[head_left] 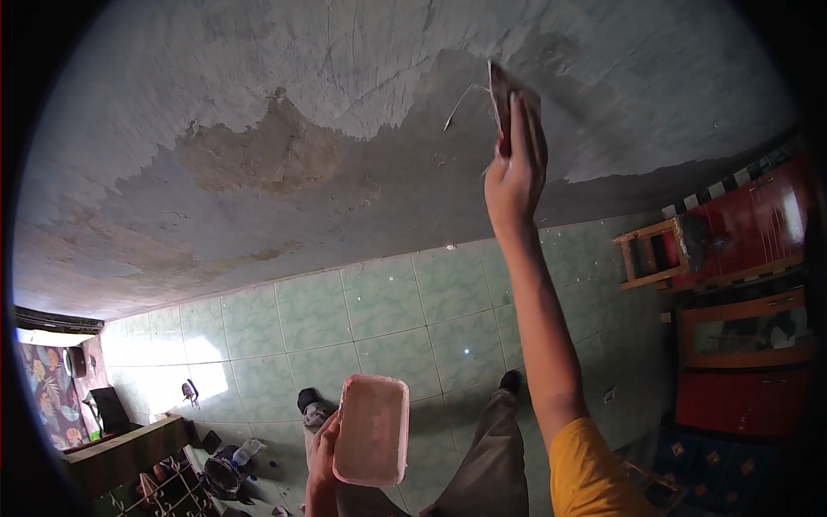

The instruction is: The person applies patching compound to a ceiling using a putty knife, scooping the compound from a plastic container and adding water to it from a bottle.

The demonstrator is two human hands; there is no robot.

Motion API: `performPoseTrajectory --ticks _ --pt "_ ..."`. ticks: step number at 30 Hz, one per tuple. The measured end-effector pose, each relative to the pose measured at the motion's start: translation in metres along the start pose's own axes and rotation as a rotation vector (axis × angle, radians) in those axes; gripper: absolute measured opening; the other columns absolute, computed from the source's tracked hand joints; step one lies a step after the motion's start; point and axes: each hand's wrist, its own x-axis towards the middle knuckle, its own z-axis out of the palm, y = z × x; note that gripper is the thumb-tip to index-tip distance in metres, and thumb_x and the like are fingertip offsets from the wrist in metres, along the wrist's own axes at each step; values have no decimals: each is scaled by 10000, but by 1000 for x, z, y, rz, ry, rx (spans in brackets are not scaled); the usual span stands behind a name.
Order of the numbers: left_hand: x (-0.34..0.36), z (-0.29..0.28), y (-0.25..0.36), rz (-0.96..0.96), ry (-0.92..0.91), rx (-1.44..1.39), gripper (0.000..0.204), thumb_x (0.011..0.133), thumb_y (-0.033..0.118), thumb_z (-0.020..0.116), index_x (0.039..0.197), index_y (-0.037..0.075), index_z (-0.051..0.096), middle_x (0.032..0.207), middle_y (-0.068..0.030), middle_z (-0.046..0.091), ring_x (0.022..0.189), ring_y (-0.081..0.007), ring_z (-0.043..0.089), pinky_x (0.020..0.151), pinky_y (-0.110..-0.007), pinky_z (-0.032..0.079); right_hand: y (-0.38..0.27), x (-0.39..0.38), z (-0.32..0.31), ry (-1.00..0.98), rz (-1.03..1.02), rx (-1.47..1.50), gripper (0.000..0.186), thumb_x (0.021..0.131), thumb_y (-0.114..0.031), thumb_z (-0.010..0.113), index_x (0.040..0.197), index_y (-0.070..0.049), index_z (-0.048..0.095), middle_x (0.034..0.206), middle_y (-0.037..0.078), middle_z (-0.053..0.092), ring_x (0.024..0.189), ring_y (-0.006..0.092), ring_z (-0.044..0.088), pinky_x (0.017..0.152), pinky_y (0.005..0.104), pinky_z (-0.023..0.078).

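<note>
My right hand (517,181) is stretched up to the grey plaster wall (388,77), fingers closed round a putty knife (501,108) whose blade edge is at or close to the wall. A thin pale strand (461,105) shows beside the blade. Darker, damp-looking patches and a rough brown patch (276,151) mark the wall to the left. Low in front of me, my left hand (322,457) grips the side of a pink rectangular plastic tub (405,431). Pale smears coat the tub's rim and inside.
Green floor tiles (388,293) run along the wall's foot, with small white specks. To the right stand a wooden stool (646,254) and red cabinets (741,405). A wooden ledge with a metal grille (129,452) and a clear plastic bottle (247,451) are at lower left.
</note>
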Motion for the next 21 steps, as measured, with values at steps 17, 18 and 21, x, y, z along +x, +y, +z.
performPoseTrajectory --ticks 17,18,21 --pt "-12 17 14 -33 15 8 623 1079 419 491 1488 -51 476 1316 -93 650 1181 -160 622 1000 -287 487 -26 31 -7 -61 -69 19 616 878 77 601 1480 -4 498 1492 185 529 1379 372 508 1127 492 411" --pt "-12 17 13 -31 9 3 623 1079 419 491 1488 -51 476 1316 -93 650 1181 -160 622 1000 -287 487 -27 26 3 -103 -107 -58 633 881 81 580 1499 -7 477 1514 181 508 1385 375 498 1133 484 408" --pt "-6 19 9 -8 -2 69 608 1084 397 484 1491 -54 467 1324 -93 646 1188 -161 618 1008 -292 485 -10 -16 20 -166 -175 -125 633 893 86 550 1512 -14 464 1532 168 496 1388 369 494 1135 484 406"
